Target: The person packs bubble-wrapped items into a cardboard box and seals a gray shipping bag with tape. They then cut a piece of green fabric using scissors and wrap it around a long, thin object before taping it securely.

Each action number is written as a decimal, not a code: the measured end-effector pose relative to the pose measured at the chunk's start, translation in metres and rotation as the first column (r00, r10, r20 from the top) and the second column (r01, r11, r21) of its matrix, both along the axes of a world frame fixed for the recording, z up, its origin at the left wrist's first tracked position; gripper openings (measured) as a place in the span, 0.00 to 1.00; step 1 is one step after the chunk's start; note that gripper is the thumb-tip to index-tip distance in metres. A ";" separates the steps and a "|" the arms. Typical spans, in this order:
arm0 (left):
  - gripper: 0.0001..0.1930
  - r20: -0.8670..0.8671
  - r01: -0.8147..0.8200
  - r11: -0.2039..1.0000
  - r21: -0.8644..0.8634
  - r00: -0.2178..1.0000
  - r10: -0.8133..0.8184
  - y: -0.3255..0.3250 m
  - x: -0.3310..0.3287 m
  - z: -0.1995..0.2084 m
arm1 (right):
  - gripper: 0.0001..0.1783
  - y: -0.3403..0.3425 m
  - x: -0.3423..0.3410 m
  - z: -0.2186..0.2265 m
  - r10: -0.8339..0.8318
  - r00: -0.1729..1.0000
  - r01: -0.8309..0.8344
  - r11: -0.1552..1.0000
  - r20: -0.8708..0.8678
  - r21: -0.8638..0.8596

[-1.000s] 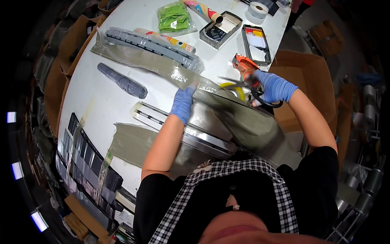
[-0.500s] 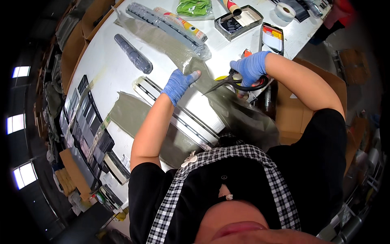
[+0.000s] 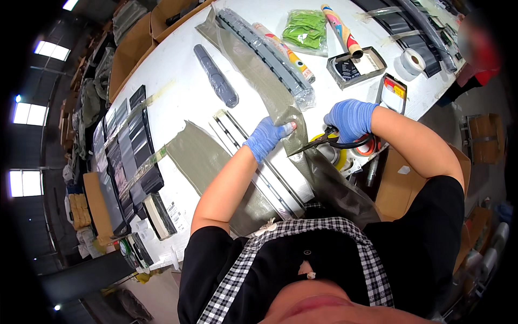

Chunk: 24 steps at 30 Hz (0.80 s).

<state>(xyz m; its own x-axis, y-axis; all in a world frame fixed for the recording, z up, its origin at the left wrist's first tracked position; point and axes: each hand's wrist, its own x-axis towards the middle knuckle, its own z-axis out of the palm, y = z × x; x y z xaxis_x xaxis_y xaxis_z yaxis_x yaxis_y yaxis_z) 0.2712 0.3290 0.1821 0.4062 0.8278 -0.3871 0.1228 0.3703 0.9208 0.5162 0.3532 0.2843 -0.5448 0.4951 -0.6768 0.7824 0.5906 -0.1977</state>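
My left hand [image 3: 264,141], in a blue knit glove with bare fingertips, grips the edge of a long olive-grey plastic sheet strip [image 3: 270,89] between thumb and fingers. In a matching glove, my right hand [image 3: 352,120] is closed round the black handles of a pair of scissors [image 3: 333,141]. Their blades lie across the strip, just below and to the right of my left thumb. From there the strip hangs toward my body. A second olive-grey sheet [image 3: 194,151] lies flat under my left forearm, with long, slotted metal strips [image 3: 253,162] beside it.
Rolls of tape [image 3: 335,156] lie below the scissors. Farther back are a wrapped grey bundle [image 3: 264,51], a dark roll [image 3: 216,75], a bag of green pieces [image 3: 305,29] and an open box [image 3: 353,75]. Dark packets [image 3: 129,146] cover the left side. A cardboard box [image 3: 404,183] stands at right.
The scissors have moved from open beside the strip onto it, their blades now across it. My left hand still grips the strip. The whole view has shifted, so the table appears lower and farther right.
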 end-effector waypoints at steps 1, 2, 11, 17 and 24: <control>0.27 0.019 -0.004 1.000 -0.016 1.000 0.004 -0.001 0.000 -0.002 | 0.28 -0.002 -0.002 -0.001 0.007 0.999 -0.007 1.000 0.031 -0.006; 0.27 0.037 -0.008 0.999 -0.033 0.999 0.010 0.000 -0.001 -0.004 | 0.29 -0.002 0.000 -0.002 0.014 1.000 -0.014 1.000 -0.014 0.023; 0.27 -0.113 0.015 1.000 0.012 0.993 -0.013 0.027 0.004 0.003 | 0.55 0.012 0.026 -0.019 -0.150 0.988 0.151 0.984 0.023 -0.094; 0.31 0.001 -0.009 1.000 0.009 1.000 0.009 0.025 0.008 0.007 | 0.60 0.017 0.032 -0.019 -0.094 0.991 0.099 0.994 0.090 -0.056; 0.31 0.030 0.054 0.992 0.111 0.998 -0.057 0.032 0.008 0.007 | 0.57 0.026 0.012 -0.018 -0.031 0.999 0.034 0.996 0.032 -0.078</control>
<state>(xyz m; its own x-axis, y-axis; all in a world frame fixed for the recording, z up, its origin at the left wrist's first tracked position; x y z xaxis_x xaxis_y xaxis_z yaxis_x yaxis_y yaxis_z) 0.2792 0.3609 0.1895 0.4637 0.8403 -0.2807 0.1092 0.2602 0.9593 0.5286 0.3795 0.2663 -0.5079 0.4570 -0.7301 0.8073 0.5483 -0.2184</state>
